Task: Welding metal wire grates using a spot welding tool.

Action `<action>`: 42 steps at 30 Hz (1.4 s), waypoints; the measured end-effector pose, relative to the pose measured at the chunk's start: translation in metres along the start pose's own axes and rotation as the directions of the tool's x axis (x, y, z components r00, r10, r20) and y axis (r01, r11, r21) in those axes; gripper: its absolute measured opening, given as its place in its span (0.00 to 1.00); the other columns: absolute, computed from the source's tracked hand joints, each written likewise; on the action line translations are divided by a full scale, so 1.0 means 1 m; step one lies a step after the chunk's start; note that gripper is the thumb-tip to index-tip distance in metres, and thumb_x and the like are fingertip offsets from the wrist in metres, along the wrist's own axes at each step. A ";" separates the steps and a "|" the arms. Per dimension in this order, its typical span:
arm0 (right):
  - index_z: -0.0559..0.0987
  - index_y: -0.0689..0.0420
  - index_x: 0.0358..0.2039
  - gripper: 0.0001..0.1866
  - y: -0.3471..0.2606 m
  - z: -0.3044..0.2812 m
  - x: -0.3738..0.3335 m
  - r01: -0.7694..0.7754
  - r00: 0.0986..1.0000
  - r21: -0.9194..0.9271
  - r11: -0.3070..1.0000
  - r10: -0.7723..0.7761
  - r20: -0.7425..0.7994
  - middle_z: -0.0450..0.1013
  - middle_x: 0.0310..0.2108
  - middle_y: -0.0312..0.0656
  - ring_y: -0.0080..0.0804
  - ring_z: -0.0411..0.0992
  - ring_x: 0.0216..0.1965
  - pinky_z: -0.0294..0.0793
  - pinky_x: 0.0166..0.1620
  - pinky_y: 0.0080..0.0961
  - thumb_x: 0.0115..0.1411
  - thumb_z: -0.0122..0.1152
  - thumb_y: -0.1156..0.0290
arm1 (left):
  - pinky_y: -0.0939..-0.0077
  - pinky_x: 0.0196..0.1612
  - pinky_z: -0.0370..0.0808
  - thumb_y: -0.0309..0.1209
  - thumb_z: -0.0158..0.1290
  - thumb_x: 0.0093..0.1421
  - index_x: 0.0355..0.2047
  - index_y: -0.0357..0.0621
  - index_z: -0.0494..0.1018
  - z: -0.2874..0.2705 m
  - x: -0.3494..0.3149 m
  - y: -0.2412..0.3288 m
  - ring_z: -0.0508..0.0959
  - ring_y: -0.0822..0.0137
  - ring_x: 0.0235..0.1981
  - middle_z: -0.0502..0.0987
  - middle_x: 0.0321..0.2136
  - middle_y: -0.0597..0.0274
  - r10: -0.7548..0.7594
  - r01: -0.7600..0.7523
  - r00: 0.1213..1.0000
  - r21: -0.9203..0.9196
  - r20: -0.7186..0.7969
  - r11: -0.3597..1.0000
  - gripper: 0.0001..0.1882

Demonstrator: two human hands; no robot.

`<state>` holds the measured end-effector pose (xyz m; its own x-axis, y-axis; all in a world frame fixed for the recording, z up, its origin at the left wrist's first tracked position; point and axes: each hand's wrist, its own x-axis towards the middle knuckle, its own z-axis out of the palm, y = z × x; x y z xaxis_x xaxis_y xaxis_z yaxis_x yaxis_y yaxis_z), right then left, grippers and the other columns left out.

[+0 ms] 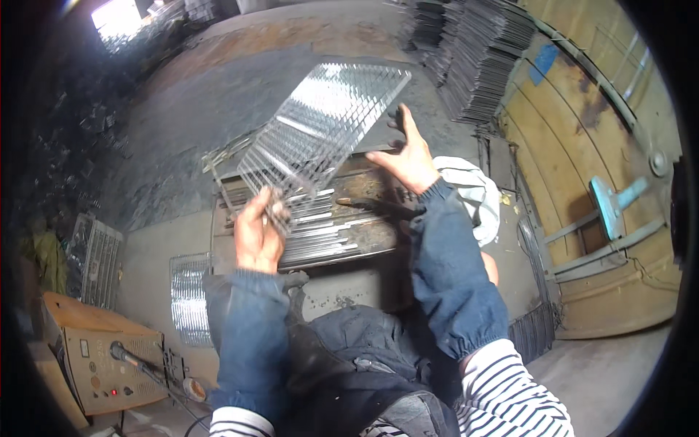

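Note:
My left hand (258,229) is closed around the near corner of a shiny metal wire grid panel (331,113), which is held up tilted above a low work table (378,237). My right hand (409,156) is open, thumb and fingers apart, just beside the panel's right edge with a gap between them. Under the panel, bright metal strips (317,239) lie side by side on the table. A dark-handled tool with a copper-coloured tip (345,202) lies across the table to the right of the strips.
White cloth (470,193) hangs at the table's right side. Another wire panel (191,298) is on the floor to the left. An orange-yellow machine (109,364) with knobs and cables stands lower left. Tall stacks of dark panels (480,58) rise beyond; a yellow metal structure (590,167) borders the right.

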<state>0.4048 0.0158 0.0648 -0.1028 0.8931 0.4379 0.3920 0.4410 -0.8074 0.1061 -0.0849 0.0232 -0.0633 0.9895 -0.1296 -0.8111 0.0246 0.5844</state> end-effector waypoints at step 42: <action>0.70 0.70 0.48 0.36 0.043 -0.284 -0.260 -0.378 0.924 -0.689 0.619 0.199 -0.328 0.70 0.45 0.61 0.56 0.70 0.50 0.72 0.55 0.45 0.39 0.71 0.64 | 0.71 0.43 0.78 0.38 0.55 0.69 0.60 0.34 0.71 0.097 -0.071 -0.019 0.79 0.70 0.36 0.79 0.42 0.58 0.013 -0.210 0.974 0.877 0.227 0.431 0.25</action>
<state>0.7080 -0.2229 0.0285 0.2826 0.8836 0.3733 0.9111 -0.1256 -0.3925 0.1823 -0.1419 0.0994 0.0596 0.9962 0.0634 0.1736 -0.0729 0.9821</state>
